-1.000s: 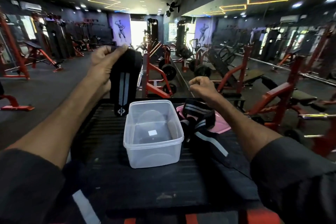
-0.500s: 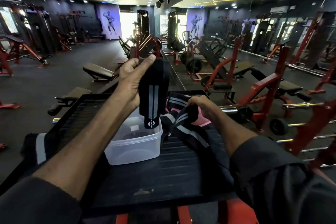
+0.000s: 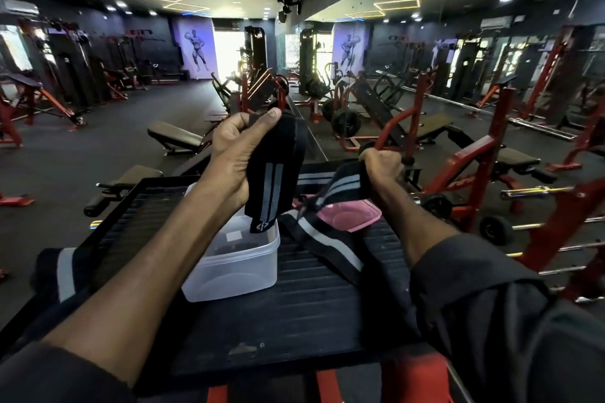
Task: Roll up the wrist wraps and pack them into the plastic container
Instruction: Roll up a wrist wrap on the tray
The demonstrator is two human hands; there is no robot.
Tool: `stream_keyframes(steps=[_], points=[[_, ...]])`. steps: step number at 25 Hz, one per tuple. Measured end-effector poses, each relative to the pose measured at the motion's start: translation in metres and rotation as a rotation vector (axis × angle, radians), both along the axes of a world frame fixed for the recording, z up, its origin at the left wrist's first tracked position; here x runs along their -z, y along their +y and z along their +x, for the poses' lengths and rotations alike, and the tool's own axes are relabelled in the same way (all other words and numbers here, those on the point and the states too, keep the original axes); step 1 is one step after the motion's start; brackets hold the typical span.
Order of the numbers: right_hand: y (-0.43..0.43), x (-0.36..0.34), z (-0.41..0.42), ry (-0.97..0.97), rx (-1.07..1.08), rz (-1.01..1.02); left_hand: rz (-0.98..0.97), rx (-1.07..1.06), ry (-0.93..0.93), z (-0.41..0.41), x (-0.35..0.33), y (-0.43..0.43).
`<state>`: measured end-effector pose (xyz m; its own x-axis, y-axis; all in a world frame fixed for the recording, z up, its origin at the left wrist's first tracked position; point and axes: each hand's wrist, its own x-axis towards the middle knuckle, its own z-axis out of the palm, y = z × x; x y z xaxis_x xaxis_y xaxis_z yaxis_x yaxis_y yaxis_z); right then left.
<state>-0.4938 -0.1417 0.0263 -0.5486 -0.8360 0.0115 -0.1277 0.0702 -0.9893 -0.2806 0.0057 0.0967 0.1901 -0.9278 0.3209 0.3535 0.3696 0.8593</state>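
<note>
On a black ribbed table (image 3: 294, 321) in a dim gym, a clear plastic container (image 3: 229, 275) stands open. It seems to have no wrap in it yet, though dark shapes showing through its walls make that hard to tell. Just beyond it to the right, a loose heap of wraps (image 3: 327, 242) lies partly over the pink lid (image 3: 353, 211). A further wrap (image 3: 62, 271) drapes over the table's left edge.

Within the last second the left hand (image 3: 235, 154) has swung inward from the table's left side. The hanging wrap (image 3: 273, 180) now dangles with its logo end just above the container's far rim. The right hand (image 3: 383, 167), closed low over the heap a second ago, now grips a striped wrap (image 3: 343, 188) and has drawn its end up off the pile. Both wraps are unrolled, so the rolling looks only about to begin.

The left thumb presses the top of the hanging wrap against curled fingers, pinching it. The right fingers are curled tight round the striped wrap. Behind, red-framed benches (image 3: 176, 137) fill the floor.
</note>
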Motion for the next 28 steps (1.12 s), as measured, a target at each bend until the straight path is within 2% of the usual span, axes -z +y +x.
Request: stream_keyframes(steps=[6,10,11,12,14,15,21,23,26,28], points=[[0.049,-0.026,-0.005,-0.36,0.014,-0.161,-0.026,0.107,0.056,0.0,-0.009,0.014],[0.11,0.006,-0.015,-0.516,0.075,-0.257,-0.02,0.261,0.054,0.0,-0.005,0.027],[0.123,0.023,-0.019,-0.451,0.048,-0.264,-0.009,0.283,0.046,-0.001,0.001,0.029],[0.14,0.043,-0.024,-0.296,-0.005,-0.254,0.003,0.306,0.045,-0.001,0.009,0.031],[0.166,0.086,-0.034,0.106,-0.163,-0.11,0.038,0.349,0.024,-0.002,0.034,0.034],[0.177,0.1,-0.036,0.224,-0.239,-0.02,0.062,0.376,0.011,-0.002,0.047,0.036],[0.215,0.078,-0.019,0.313,-0.625,0.219,0.147,0.477,0.045,0.008,0.083,0.035],[0.217,0.069,-0.011,0.302,-0.652,0.281,0.17,0.463,0.019,0.012,0.086,0.036],[0.21,0.06,-0.001,0.244,-0.55,0.123,0.195,0.466,0.02,0.014,0.087,0.038],[0.203,0.054,0.008,0.141,-0.636,0.036,0.211,0.46,0.036,0.015,0.085,0.035]])
